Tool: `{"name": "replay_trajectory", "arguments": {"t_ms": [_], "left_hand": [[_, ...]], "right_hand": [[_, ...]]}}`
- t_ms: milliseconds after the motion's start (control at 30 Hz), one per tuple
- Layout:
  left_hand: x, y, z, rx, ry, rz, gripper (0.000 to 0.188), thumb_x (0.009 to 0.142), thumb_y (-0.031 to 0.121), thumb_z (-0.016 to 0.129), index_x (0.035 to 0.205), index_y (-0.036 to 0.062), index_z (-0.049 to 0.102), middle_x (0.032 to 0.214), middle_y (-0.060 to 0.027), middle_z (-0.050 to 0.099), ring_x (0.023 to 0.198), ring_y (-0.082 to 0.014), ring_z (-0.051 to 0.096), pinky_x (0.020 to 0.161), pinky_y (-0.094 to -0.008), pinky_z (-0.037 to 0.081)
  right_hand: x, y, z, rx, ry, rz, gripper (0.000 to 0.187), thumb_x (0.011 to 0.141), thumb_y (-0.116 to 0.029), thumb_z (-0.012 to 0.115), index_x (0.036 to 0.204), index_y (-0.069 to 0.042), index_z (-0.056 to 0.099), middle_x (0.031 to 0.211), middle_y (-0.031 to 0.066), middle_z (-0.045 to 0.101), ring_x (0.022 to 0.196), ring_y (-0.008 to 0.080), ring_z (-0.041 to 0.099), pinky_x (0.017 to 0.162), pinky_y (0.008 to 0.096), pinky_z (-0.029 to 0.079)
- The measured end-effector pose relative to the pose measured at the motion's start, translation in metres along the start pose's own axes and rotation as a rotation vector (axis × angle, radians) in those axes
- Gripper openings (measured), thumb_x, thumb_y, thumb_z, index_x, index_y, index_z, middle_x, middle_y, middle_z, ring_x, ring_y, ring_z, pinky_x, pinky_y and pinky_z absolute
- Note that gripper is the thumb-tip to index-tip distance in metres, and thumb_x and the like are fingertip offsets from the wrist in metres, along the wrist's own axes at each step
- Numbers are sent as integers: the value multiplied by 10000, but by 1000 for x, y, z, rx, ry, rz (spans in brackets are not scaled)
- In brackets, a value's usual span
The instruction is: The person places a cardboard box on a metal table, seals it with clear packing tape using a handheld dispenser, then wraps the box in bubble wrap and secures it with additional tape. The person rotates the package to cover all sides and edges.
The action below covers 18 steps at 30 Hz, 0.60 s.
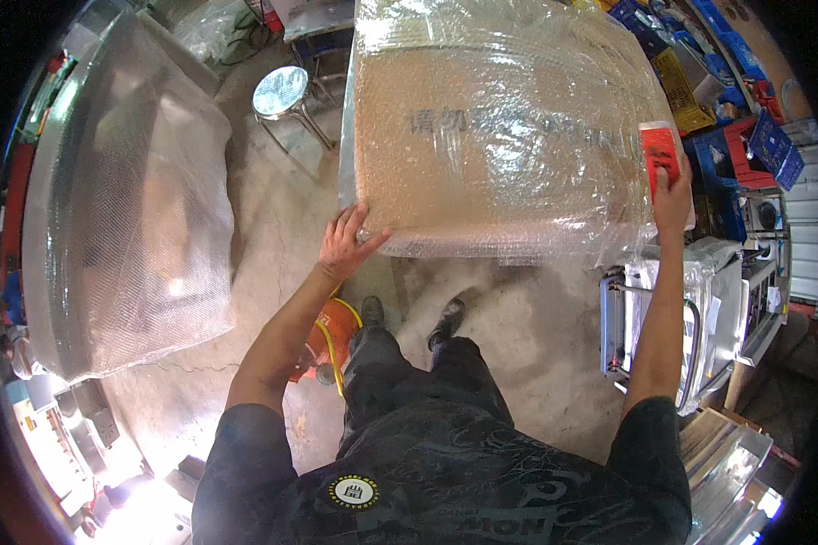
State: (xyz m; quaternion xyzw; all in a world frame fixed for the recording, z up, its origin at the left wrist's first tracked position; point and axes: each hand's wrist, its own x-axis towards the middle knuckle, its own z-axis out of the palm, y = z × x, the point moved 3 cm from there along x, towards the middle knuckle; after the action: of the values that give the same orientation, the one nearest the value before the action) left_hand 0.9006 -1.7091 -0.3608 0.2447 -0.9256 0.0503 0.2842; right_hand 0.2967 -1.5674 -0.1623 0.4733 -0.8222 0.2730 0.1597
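A large package, covered in bubble wrap and clear film over brown cardboard, lies in front of me with dark printing on top. My left hand rests at its near left corner, fingers spread and touching the wrap. At the package's right edge, my right hand has its thumb over the lower end of a red label. The other fingers of that hand are mostly hidden, and how far the label lies against the wrap I cannot tell.
Another bubble-wrapped piece stands on the left. A round metal stool is beyond it. An orange bucket-like container with a yellow strap sits by my feet. At right are a wrapped stack on a cart and a yellow crate.
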Motion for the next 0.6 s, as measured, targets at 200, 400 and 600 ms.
{"name": "replay_trajectory", "arguments": {"t_ms": [200, 400, 600], "left_hand": [[8, -10, -2, -61, 117, 97, 478, 868, 216, 731, 1311, 369, 638, 1430, -125, 529, 1298, -341, 560, 1077, -512, 459], [9, -22, -3, -232, 165, 173, 584, 821, 218, 784, 1375, 219, 600, 1491, -85, 534, 1312, -308, 566, 1079, -514, 463], [11, -23, -5, -387, 227, 143, 718, 808, 199, 780, 1469, 134, 508, 1483, -107, 536, 1333, -325, 547, 1083, -469, 485]], "right_hand": [[-126, -185, -86, 640, -349, 440, 766, 755, -195, 920, 1393, -31, 528, 1251, 99, 664, 1093, 196, 671, 910, 343, 561], [-200, -363, -17, 489, -552, 531, 743, 737, -284, 901, 1336, 22, 586, 1113, 140, 726, 979, 186, 706, 872, 342, 565], [-204, -438, 19, 186, -673, 519, 761, 723, -363, 866, 1319, 24, 592, 1086, 181, 741, 959, 270, 738, 871, 394, 568]]}}
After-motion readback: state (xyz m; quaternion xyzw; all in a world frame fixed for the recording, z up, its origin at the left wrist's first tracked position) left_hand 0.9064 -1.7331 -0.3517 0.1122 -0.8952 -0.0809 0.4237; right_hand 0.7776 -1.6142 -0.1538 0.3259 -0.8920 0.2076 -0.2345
